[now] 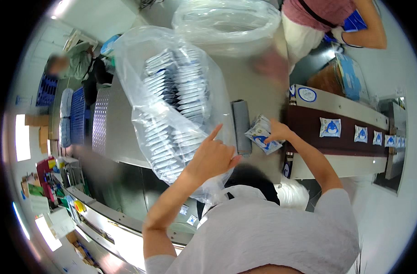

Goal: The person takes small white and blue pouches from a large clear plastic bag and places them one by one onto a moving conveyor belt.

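A large clear plastic bag (140, 100) lies on the metal table, filled with rows of small white-and-blue packets (190, 98). Over the bag's near right side is my left hand (211, 157), index finger stretched out and thumb apart, with nothing seen in it. To the right, my right hand (280, 131) closes around the side of a short stack of packets (263, 133), the front one printed with a blue penguin figure. A grey roll-shaped bar (241, 128) lies between the bag and that stack.
A conveyor (309, 125) at the right carries a line of single packets (330, 127). Another clear bag (226, 23) stands at the table's far side. One person (313, 23) works at the far right, another (83, 64) at the far left. Packets (191, 220) lie low near my body.
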The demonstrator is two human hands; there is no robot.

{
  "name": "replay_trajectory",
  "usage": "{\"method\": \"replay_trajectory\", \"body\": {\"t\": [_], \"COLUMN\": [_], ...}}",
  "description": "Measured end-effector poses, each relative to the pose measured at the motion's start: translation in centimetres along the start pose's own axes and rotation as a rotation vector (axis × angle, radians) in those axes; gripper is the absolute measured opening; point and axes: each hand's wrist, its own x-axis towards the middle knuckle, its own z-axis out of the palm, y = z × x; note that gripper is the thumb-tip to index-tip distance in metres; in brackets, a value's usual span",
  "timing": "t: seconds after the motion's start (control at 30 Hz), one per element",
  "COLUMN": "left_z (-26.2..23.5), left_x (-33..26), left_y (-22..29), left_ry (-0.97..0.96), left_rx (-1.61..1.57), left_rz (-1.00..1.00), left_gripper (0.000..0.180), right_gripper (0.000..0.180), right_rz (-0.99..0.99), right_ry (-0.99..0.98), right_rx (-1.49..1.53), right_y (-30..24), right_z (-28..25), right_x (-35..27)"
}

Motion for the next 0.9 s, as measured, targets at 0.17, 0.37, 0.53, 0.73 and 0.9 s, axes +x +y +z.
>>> {"method": "replay_trajectory", "body": {"t": [0.17, 0.37, 0.53, 0.73, 0.9], "left_z": [4.3, 7.4, 8.5, 13.6, 14.3], "left_x": [-9.7, -19.6, -19.9, -26.0, -25.4], "left_y": [-4.1, -6.2, -7.1, -8.2, -9.5], "left_ry": [0.214, 0.286, 0.274, 0.337, 0.647], "left_rx": [0.221, 0.262, -0.084, -0.183, -0.494], "left_rz": [-0.534, -1.032, -1.294, -1.514, -1.564], "left_gripper": [0.042, 0.057, 0.066, 0.069, 0.052], "right_gripper": [0.082, 0.055, 0.072, 0.086, 0.092], "right_rz": [-0.080, -0.513, -0.626, -0.102, -0.487], "right_ry": [0.275, 0.020, -0.050, 0.566, 0.467], "right_rx": [0.655, 1.578, 1.431, -0.169, -0.642], "right_y": [-1.2, -12.5, -27.3, -25.5, -30.1], "right_z": [-0.8, -2.6, -3.5, -8.9, -3.5], "right_x": [-4.2, -1.7, 8.9, 13.5, 12.2]}}
